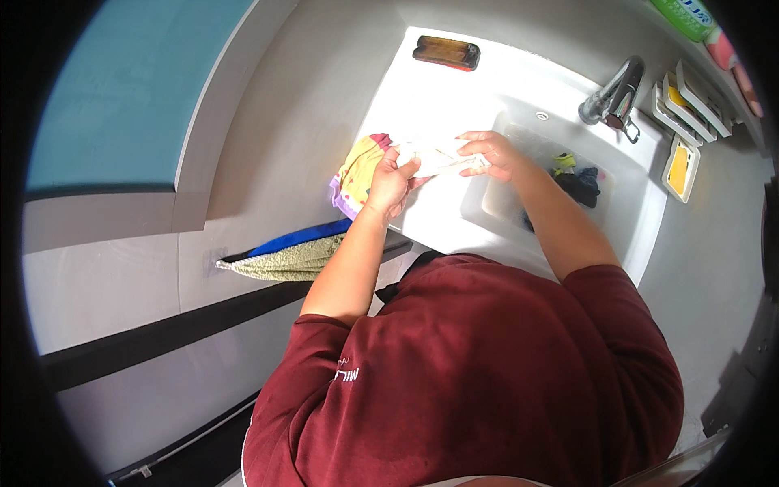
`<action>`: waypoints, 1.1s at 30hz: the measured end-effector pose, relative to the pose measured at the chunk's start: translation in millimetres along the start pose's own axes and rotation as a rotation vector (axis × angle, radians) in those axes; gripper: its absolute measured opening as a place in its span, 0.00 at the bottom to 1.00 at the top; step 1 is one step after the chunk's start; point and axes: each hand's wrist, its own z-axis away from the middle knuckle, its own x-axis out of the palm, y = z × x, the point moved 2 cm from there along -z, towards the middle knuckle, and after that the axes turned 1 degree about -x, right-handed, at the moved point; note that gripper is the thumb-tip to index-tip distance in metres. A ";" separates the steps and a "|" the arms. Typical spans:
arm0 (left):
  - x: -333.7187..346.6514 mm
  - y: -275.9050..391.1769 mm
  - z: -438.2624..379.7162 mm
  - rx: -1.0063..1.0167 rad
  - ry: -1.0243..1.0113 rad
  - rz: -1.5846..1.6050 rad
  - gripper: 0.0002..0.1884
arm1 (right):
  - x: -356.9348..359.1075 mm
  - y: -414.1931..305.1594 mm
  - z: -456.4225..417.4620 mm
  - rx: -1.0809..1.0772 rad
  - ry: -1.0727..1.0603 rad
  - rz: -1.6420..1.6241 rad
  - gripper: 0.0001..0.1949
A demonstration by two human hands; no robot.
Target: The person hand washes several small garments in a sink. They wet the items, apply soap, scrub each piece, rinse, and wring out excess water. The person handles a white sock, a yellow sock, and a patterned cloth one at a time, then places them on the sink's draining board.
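A white piece of cloth (439,159) is stretched between my two hands above the white sink counter. Its left part is pinched by my left hand (392,182), thumb on top. My right hand (492,156) grips the other end, near the basin's left rim. Beside my left hand, a yellow, red and purple patterned cloth (358,167) drapes at the counter's left edge; I cannot tell whether it joins the white cloth. In the sink basin (511,182), dark fabric pieces (578,185) and a yellow-green one (565,160) lie in cloudy water.
A chrome faucet (614,100) rises at the basin's back right. A wooden-backed brush (447,53) lies at the counter's far left. White soap dishes (680,169) are mounted on the right wall, below a green package (684,18). Towels (286,259) hang on the left.
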 end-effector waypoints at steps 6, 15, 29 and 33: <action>8.9 11.0 16.3 -0.119 -0.073 0.123 0.20 | -7.2 -2.8 1.4 0.058 0.025 -0.116 0.18; -8.6 -6.7 5.3 -0.117 0.038 0.364 0.20 | 16.0 -6.1 23.3 -0.126 0.004 0.142 0.15; -28.9 -4.3 10.1 0.047 -0.110 0.280 0.21 | -11.1 -4.3 3.3 -0.210 0.206 0.247 0.15; -33.5 -11.6 12.0 -0.047 -0.067 0.174 0.21 | -6.8 -15.5 3.6 -0.204 0.235 0.333 0.19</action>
